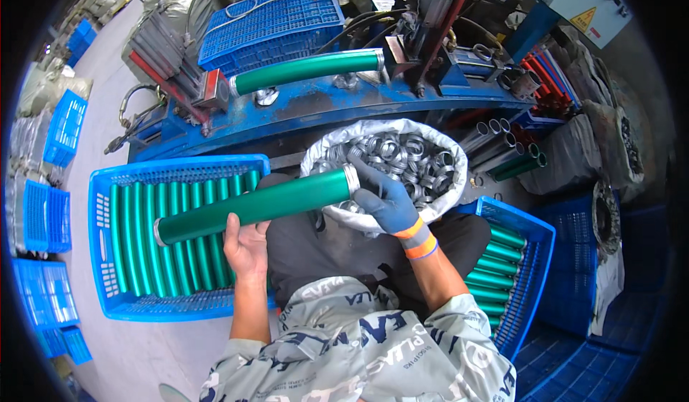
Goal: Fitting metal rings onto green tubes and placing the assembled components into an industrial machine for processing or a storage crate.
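Green tube (pixel 255 205) across left hand (pixel 248 250)

A long, blue-painted metal bench (pixel 287 126) bears a glossy green tube (pixel 308 72) between two metal end blocks (pixel 214 90); a rectangular blue plastic basket (pixel 172 311) carries a row of green metallic tubes (pixel 142 237).

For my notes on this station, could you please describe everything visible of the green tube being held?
The tube is long, round and glossy green, metallic-looking, with a silver ring at each end. It slants up to the right in the picture, overlapping the left crate and the sack in view. The bare left grip holds it from below; the gloved right grip holds its ringed right end.
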The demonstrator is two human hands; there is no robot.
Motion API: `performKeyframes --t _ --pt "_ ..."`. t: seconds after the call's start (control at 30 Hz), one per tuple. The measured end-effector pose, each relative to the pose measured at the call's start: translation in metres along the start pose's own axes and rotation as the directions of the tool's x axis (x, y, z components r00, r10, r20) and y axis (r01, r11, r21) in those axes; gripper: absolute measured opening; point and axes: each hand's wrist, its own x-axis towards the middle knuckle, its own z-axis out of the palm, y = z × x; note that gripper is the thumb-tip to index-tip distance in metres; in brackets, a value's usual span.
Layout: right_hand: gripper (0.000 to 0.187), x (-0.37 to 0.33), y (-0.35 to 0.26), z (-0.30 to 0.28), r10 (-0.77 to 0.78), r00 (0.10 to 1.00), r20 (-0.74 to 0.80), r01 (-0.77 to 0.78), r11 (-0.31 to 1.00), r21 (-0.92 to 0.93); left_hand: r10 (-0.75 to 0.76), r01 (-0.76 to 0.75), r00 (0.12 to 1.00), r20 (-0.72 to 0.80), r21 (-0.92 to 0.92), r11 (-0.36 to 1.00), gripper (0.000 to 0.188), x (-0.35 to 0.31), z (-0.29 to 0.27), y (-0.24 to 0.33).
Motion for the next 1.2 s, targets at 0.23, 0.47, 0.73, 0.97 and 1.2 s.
performKeyframes --t 0.23,0.47,0.73,0.97,1.2 --pt "0.061 0.017 0.011 0.011 0.151 0.987 -0.063 -0.145 0.985 0.092 -0.011 0.012 0.999 -0.046 0.024 1.0 0.039 0.006 -0.008 -0.003" --pt "0.059 0.048 0.008 0.019 0.235 0.971 -0.052 -0.231 0.971 0.066 -0.003 0.001 0.992 -0.124 -0.012 1.0 0.044 0.019 -0.022 0.0" --pt "0.073 0.204 0.029 -0.039 -0.203 0.958 -0.203 0.088 0.881 -0.466 -0.045 0.007 0.963 -0.266 -0.143 0.99 0.055 0.046 -0.017 0.017" --pt "0.106 0.336 0.03 -0.053 -0.243 0.964 -0.11 -0.123 -0.04 -0.992 -0.011 -0.02 0.978 -0.21 -0.145 0.989 0.051 0.044 -0.015 0.051" --pt "0.081 0.276 -0.003 -0.072 -0.367 0.929 0.049 0.155 0.267 -0.951 -0.133 0.117 0.972 -0.195 -0.092 0.989 0.055 0.058 -0.026 0.001"
